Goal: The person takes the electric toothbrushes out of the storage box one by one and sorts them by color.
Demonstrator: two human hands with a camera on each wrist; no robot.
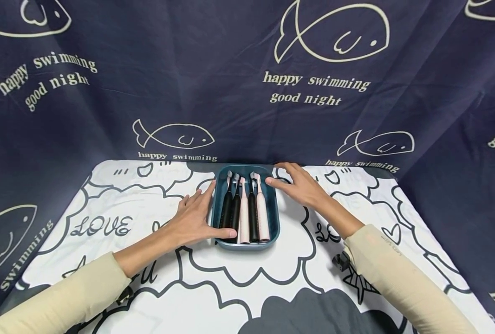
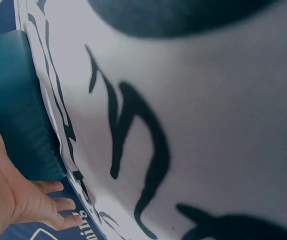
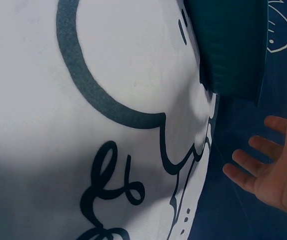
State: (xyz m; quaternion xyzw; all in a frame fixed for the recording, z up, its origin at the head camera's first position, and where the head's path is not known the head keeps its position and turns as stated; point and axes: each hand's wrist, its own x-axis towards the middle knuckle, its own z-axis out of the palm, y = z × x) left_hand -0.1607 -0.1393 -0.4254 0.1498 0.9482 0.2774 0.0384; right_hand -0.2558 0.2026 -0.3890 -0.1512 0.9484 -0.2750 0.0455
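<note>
A teal tray (image 1: 274,218) sits at the middle back of the table and holds several electric toothbrushes, black ones (image 1: 252,215) and pink ones (image 1: 263,218), heads pointing away. My left hand (image 1: 195,213) lies flat against the tray's left wall (image 2: 18,110), fingers straight, thumb along its front corner. My right hand (image 1: 299,183) rests open at the tray's far right corner (image 3: 233,50), its fingers (image 3: 253,170) spread over the cloth. Neither hand holds a toothbrush.
The table is covered by a white cloth (image 1: 147,199) with black cartoon drawings and the word LOVE. A dark blue curtain (image 1: 231,69) with fish prints closes in the back and both sides. A small black object (image 1: 341,260) lies by my right forearm.
</note>
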